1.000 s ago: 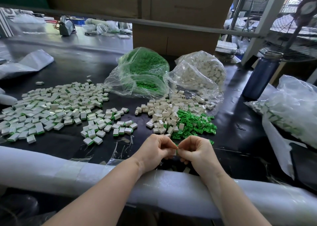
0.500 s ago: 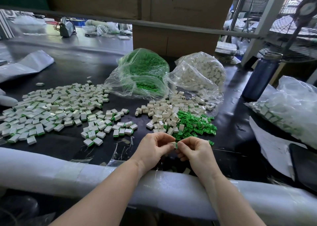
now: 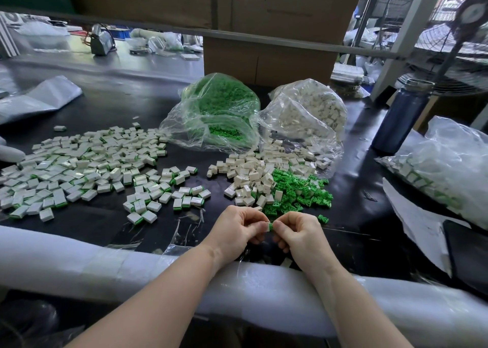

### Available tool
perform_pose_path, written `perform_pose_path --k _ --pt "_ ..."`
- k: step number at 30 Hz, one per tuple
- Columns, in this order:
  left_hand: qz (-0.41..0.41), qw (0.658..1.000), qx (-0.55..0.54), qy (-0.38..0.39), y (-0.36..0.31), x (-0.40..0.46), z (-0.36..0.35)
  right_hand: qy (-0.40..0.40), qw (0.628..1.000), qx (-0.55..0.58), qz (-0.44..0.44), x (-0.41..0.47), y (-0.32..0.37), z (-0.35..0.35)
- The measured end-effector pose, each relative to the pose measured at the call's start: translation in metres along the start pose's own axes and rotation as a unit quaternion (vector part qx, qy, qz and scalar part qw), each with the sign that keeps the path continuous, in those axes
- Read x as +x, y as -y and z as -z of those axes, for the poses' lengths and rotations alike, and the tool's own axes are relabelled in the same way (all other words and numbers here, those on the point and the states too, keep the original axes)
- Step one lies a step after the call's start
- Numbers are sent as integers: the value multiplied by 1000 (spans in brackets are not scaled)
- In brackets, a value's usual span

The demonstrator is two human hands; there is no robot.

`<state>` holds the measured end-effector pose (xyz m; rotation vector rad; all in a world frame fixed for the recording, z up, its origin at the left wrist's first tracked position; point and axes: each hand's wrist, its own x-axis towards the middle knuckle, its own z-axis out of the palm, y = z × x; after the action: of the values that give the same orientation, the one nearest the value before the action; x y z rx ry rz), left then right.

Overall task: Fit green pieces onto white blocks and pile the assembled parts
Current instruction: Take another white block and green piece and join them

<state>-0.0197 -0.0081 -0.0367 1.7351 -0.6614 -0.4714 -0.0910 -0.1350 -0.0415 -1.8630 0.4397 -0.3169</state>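
At lower centre of the frame, the left hand (image 3: 239, 230) and the right hand (image 3: 299, 232) met fingertip to fingertip, both pinching one small white plastic block with a green piece (image 3: 268, 226) on its right end. Just above them lay the loose heap of green plastic pieces (image 3: 299, 191), touching the heap of bare white blocks (image 3: 253, 174). The spread of assembled white-and-green parts (image 3: 79, 168) covered the black tabletop (image 3: 105, 104) at centre left. Two clear plastic bags (image 3: 219, 112) sat behind.
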Motion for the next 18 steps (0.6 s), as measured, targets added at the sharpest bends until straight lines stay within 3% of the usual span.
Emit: perform_pose_path --k 11,18 --pt "-14 998 59 17 3 2 0 27 998 -48 8 0 1 1" --pt "-33 998 56 -22 4 2 -4 -22 999 24 18 -2 3 -1"
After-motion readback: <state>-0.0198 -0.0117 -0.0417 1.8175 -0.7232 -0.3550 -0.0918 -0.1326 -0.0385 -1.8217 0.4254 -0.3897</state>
